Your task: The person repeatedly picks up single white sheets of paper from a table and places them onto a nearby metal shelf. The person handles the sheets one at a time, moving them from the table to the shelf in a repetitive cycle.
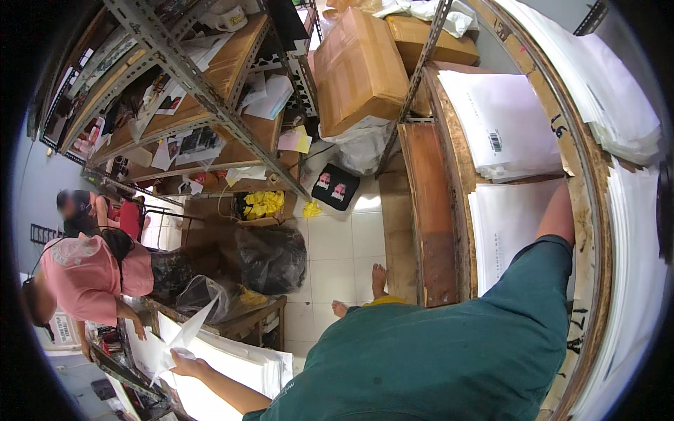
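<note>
At the lower left, my left hand (188,365) is closed on the edge of a curled white sheet (191,332). That sheet stands above a stack of white sheets (235,365) on a low table. My right arm is stretched out to the shelf on the right. Its forearm (558,214) lies over a pile of white plastic-looking packets (495,231), and the hand is hidden past the shelf's board. Behind that pile is another stack of packets (502,119) with a barcode label.
A person in a pink shirt (91,270) stands at the table's left; another sits farther back. Metal racks (203,91) hold papers. Large taped cartons (361,70) are piled at the back. A black folded cloth (335,186) and a dark plastic bag (272,258) lie on the floor.
</note>
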`<state>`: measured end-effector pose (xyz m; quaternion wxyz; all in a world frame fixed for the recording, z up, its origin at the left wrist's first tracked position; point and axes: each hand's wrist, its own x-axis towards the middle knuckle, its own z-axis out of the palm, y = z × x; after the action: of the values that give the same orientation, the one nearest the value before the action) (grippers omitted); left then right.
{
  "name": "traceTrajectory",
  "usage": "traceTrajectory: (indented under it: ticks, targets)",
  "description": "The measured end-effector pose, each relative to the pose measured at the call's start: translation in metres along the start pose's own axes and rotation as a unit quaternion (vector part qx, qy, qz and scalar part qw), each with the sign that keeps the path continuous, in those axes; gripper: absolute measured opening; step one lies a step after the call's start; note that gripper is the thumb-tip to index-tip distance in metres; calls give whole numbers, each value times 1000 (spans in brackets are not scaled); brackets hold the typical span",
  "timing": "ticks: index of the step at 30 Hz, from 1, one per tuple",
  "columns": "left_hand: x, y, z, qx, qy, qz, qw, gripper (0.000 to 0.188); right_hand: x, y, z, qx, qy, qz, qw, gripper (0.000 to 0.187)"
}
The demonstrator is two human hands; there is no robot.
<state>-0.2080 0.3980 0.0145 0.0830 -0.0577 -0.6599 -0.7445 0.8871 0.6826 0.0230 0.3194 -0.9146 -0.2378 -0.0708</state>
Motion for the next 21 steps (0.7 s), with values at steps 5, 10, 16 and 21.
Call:
traceTrajectory:
  ticks: [5,10,16,21]
  targets:
    - [-66,57,50,8,-107,-2,994,50,2,15,3,-56,-9,17,998,50]
    - [-100,86,74,23,-204,-22,979,51,-7,5,2,-109,-17,19,994,47]
    - [-124,108,90,60,-446,-10,893,41,-75,-104,13,-175,5,-89,981,43]
    - [-159,120,117,168,-630,66,755,18,-209,-241,-19,74,-51,-503,860,38]
